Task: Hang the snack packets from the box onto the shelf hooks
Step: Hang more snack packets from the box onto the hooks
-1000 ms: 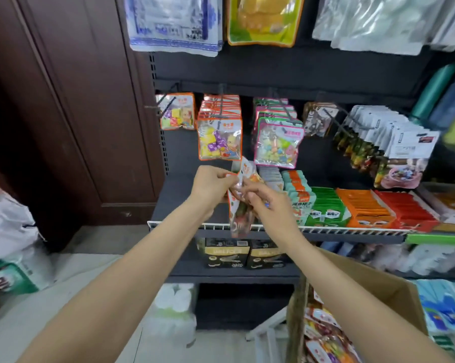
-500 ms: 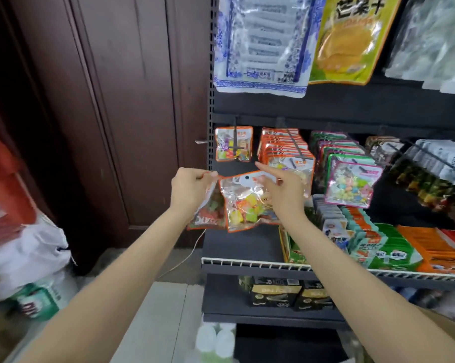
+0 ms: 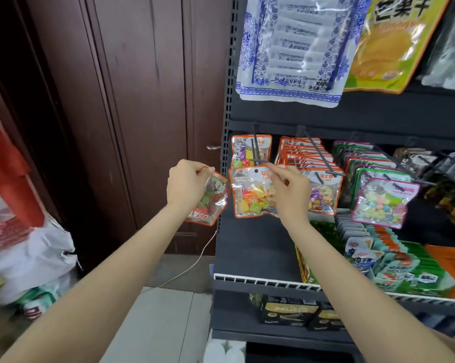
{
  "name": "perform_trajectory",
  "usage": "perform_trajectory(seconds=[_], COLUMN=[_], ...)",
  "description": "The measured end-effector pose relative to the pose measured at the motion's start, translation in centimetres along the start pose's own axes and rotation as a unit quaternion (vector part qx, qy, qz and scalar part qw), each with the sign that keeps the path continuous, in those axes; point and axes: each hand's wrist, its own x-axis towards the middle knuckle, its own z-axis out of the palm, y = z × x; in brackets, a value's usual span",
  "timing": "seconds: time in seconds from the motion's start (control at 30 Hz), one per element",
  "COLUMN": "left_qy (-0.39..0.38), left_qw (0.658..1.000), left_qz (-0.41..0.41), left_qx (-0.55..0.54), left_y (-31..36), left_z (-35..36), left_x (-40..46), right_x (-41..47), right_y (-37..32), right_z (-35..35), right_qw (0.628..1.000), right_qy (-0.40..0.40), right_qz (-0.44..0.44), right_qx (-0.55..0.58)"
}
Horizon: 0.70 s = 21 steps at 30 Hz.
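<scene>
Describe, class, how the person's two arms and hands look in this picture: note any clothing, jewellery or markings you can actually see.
Both forearms are bare from the bottom edge of the picture up to the wrists; no sleeve shows. The left hand and right hand wear no glove, and no ring, watch or bracelet is visible. The fingers look slender with short nails. No tattoos or marks can be made out.

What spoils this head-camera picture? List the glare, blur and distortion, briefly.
Head view: glare streaks the blue-and-white bag hung at the top; wide-angle distortion bows the shelf upright and the door panels; the white sack at the left edge is smeared soft; both hands, left hand and right hand, and their packets stay fairly sharp.
</scene>
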Motion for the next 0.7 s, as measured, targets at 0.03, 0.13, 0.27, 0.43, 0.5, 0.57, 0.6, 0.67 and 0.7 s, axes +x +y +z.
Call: perform_trajectory(seconds=[0.03,0.13,0.27,0.43,0.5,0.57,0.6,0.67,0.7], left_qy=[-0.002,-0.010,-0.013,-0.018,-0.019,-0.027,-0.030,-0.034,-0.034], left_qw=[1.000,1.000,0.999,0.999,0.999,0.999,0.999,0.998,0.998], left_qz=[0.003,0.017,0.024,0.033,0.037,0.039,0.040,0.045,0.046], left_qx=[-0.005,-0.011,-0.018,-0.019,-0.016,-0.013,-0.012,-0.005,-0.002], left_y=[-0.1,0.0,0.1,0.2,0.1,0.0,-0.1,-0.2,-0.1], left_z=[0.0,0.2,1.0,1.6,1.6,1.7,1.8,2.0,2.1], left_x=[0.2,0.6,1.3,2.1,2.3,2.4,2.5,2.7,2.8], right_x=[0.0,0.6,1.1,1.4,1.3,1.2,1.2,1.3,1.5], right_y=[0.0,-0.1,-0.3,-0.4,-0.3,-0.2,-0.1,0.0,0.2], right_z=[0.0,0.0,0.2,0.8,0.8,0.6,0.6,0.8,1.0], right_qw=[1.000,0.999,0.996,0.990,0.989,0.989,0.989,0.988,0.986], right_qy=[0.005,0.019,-0.005,-0.008,-0.005,0.007,0.010,0.013,0.009], right_qz=[-0.005,-0.005,-0.026,-0.057,-0.056,-0.058,-0.058,-0.055,-0.054], right_qx=[-0.003,-0.026,-0.082,-0.130,-0.135,-0.136,-0.137,-0.146,-0.155])
